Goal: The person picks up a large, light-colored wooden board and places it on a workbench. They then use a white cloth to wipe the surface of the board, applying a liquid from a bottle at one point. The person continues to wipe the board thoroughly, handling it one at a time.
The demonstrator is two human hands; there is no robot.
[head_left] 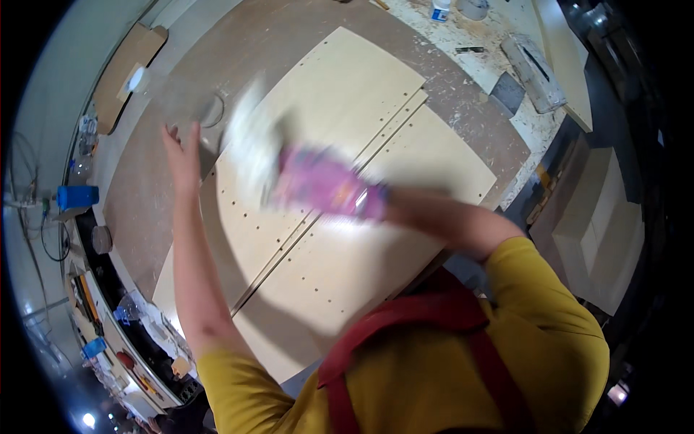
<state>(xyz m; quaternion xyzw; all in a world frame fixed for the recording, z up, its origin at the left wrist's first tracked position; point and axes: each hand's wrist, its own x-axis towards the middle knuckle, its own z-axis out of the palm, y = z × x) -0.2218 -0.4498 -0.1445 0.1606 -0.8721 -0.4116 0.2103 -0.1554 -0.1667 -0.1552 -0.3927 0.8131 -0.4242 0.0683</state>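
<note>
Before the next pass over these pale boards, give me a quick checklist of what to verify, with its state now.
1. Right hand has a grip on the pink and white cloth: ok, though it is motion-blurred.
2. Left hand is clear of the cloth: ok, fingers spread over the brown worktop, off the board's edge.
3. Two pale drilled boards lie flat side by side: ok.
4. Boards butted tight along the seam: cannot tell, a dark line shows between them.
5. Surface ahead of the cloth is free of loose items: ok.
6. Dust left on the boards: cannot tell.
</note>
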